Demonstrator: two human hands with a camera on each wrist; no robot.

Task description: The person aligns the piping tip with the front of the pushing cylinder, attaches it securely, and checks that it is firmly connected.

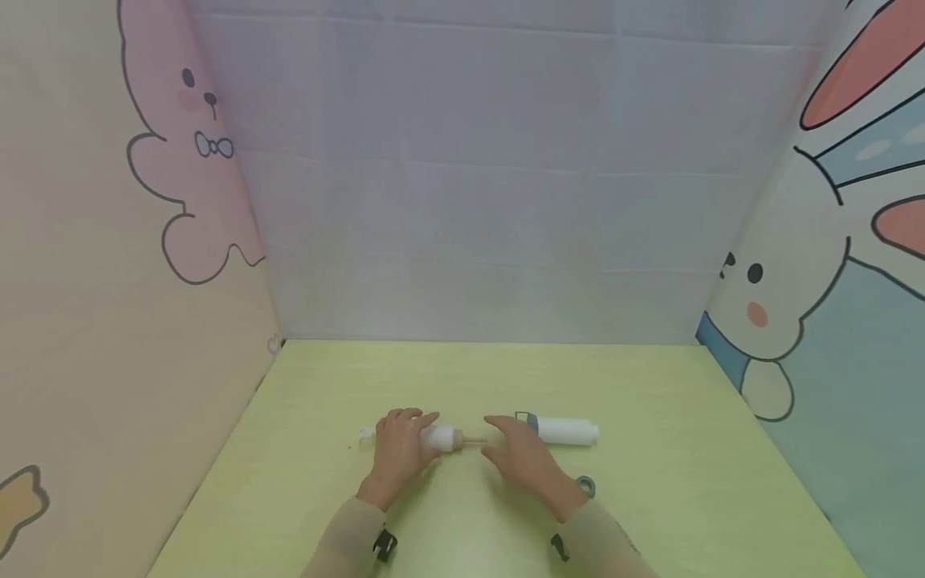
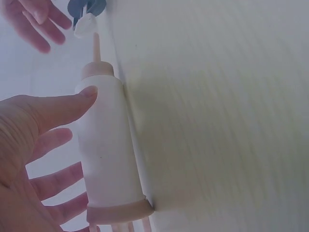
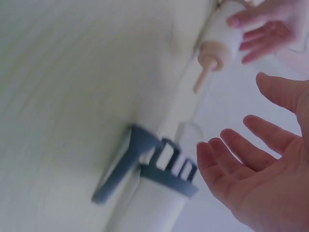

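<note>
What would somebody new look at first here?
Probably the big cartoon rabbit at the far right, and the pink cartoon animal at the upper left. Then, over the yellow table, the left hand at a peach-tipped tube and the right hand near a dark-ended tube.

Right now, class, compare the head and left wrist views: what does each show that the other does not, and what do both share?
Only the head view shows the printed rabbit and left sleeve. Only the left wrist view shows the tan rim at the base of the white cylinder. Both show that cylinder, its thin tip, the left hand and the right hand.
</note>
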